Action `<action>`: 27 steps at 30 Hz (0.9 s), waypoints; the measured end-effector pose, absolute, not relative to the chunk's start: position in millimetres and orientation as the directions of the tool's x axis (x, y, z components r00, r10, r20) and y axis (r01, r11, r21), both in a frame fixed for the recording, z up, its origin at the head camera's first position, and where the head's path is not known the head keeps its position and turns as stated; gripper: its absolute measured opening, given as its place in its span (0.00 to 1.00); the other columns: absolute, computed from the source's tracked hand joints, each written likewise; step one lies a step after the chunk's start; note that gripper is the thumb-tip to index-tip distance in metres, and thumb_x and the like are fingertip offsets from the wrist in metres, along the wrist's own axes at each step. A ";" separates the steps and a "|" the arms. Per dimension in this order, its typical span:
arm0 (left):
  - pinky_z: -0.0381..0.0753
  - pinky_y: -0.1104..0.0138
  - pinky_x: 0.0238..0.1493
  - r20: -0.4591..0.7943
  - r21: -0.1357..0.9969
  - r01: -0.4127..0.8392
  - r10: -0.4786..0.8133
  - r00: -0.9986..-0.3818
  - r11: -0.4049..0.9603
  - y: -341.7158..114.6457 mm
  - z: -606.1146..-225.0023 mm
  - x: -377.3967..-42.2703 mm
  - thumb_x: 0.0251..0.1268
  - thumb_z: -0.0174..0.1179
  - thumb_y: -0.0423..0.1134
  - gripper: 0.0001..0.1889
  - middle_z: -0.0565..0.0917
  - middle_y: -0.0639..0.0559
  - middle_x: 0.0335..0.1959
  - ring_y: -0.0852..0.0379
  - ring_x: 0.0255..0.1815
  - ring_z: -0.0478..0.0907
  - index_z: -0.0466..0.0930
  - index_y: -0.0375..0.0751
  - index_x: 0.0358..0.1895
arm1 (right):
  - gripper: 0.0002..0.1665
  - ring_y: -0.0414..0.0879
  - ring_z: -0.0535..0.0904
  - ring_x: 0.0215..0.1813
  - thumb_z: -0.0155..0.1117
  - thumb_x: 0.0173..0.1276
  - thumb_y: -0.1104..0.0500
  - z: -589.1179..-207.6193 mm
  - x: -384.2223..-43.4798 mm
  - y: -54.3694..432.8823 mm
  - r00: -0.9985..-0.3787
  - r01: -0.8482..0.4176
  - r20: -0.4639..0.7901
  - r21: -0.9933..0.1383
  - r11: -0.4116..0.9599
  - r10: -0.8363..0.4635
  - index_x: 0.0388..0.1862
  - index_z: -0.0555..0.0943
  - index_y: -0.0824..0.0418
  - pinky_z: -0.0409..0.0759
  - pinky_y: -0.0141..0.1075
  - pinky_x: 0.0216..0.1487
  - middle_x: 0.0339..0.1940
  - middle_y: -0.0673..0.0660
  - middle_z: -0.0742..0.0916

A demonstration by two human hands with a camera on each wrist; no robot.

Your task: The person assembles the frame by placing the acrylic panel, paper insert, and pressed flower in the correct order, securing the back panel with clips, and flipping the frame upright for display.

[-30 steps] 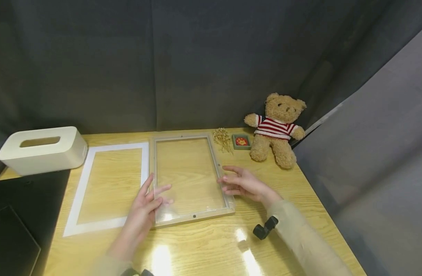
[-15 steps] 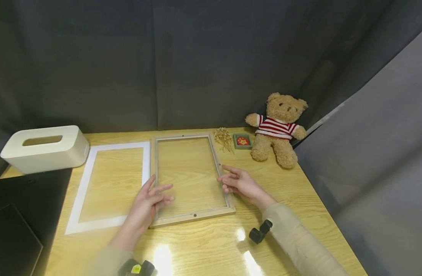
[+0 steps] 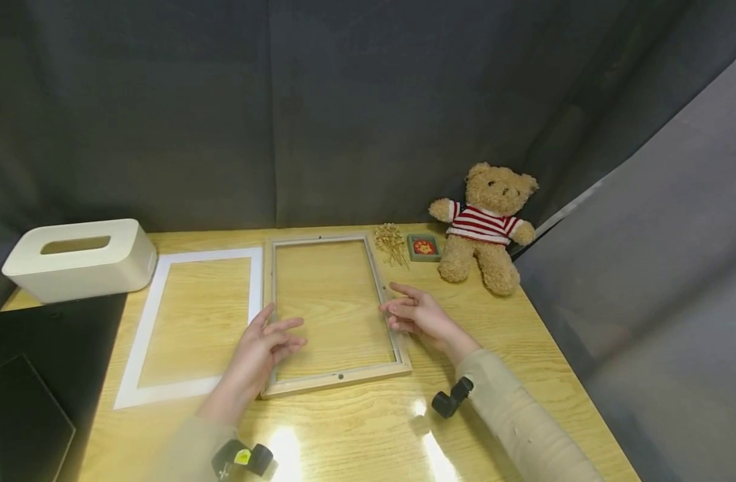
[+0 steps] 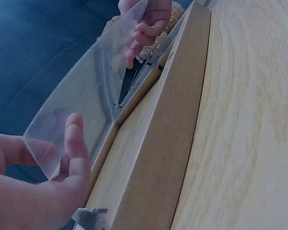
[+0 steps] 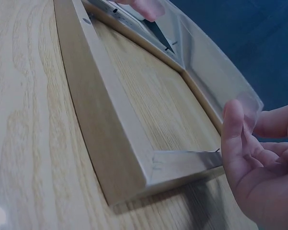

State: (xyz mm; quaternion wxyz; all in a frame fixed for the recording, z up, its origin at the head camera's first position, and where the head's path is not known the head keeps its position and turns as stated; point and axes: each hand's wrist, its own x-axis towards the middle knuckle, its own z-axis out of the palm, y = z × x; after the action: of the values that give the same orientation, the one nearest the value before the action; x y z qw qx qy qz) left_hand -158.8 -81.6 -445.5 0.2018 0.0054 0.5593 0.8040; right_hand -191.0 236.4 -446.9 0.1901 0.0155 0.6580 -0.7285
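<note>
A light wooden picture frame [image 3: 368, 375] lies flat on the wood-grain table in the head view. Above it, a clear plastic sheet [image 4: 81, 91] slants over the opening, bowed in both wrist views and barely visible from the head. My left hand [image 3: 253, 351] holds its left edge, the corner passing between thumb and fingers in the left wrist view. My right hand [image 3: 425, 318] pinches the opposite edge; in the right wrist view the thumb and curled fingers meet at the sheet's corner. Both hands hover over the frame's side rails. Small dark tabs [image 5: 167, 49] line the frame's inner edge.
A white mat border [image 3: 145, 335] lies left of the frame. Beyond are a white tissue box [image 3: 79, 264] and a black panel [image 3: 49, 375]. At the back right are dried flowers [image 3: 391, 242], a small green square box [image 3: 424, 248] and a teddy bear [image 3: 485, 227].
The sheet's glare and outline over the frame have faded as its tilt changed. Both hands have shifted only slightly and keep hold of it. The frame stays in place.
</note>
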 end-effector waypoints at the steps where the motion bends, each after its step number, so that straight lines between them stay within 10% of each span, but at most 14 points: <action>1: 0.77 0.67 0.54 -0.220 0.902 -0.319 0.326 -0.920 -0.291 -81.8 -445.6 -159.0 0.68 0.42 0.22 0.41 0.64 0.30 0.66 0.55 0.41 0.81 0.28 0.42 0.76 | 0.39 0.41 0.81 0.33 0.53 0.72 0.69 -446.7 -191.3 236.0 -0.927 0.300 -0.275 -0.952 -0.064 -0.256 0.76 0.49 0.64 0.82 0.30 0.39 0.58 0.75 0.75; 19: 0.60 0.47 0.66 -0.197 0.980 -0.195 0.085 -0.977 0.038 -108.2 -435.5 -146.1 0.70 0.48 0.28 0.34 0.64 0.38 0.67 0.40 0.63 0.67 0.44 0.38 0.75 | 0.39 0.42 0.81 0.32 0.53 0.71 0.70 -448.0 -191.9 235.6 -0.930 0.281 -0.255 -0.957 -0.065 -0.265 0.76 0.49 0.64 0.82 0.31 0.37 0.56 0.75 0.76; 27: 0.64 0.58 0.65 -0.215 0.976 -0.213 0.035 -0.976 0.047 -106.7 -449.6 -143.8 0.67 0.48 0.26 0.31 0.66 0.40 0.66 0.46 0.63 0.66 0.53 0.36 0.73 | 0.39 0.43 0.81 0.33 0.52 0.72 0.70 -449.7 -191.3 233.5 -0.933 0.272 -0.255 -0.962 -0.036 -0.253 0.76 0.49 0.64 0.82 0.31 0.36 0.56 0.76 0.76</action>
State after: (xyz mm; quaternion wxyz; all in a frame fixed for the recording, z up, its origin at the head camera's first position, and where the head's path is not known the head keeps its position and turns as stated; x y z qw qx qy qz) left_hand -143.8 -106.7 -449.6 0.0902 -0.0621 0.7180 0.6873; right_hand -191.3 233.5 -449.7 0.1826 0.0072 0.6699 -0.7196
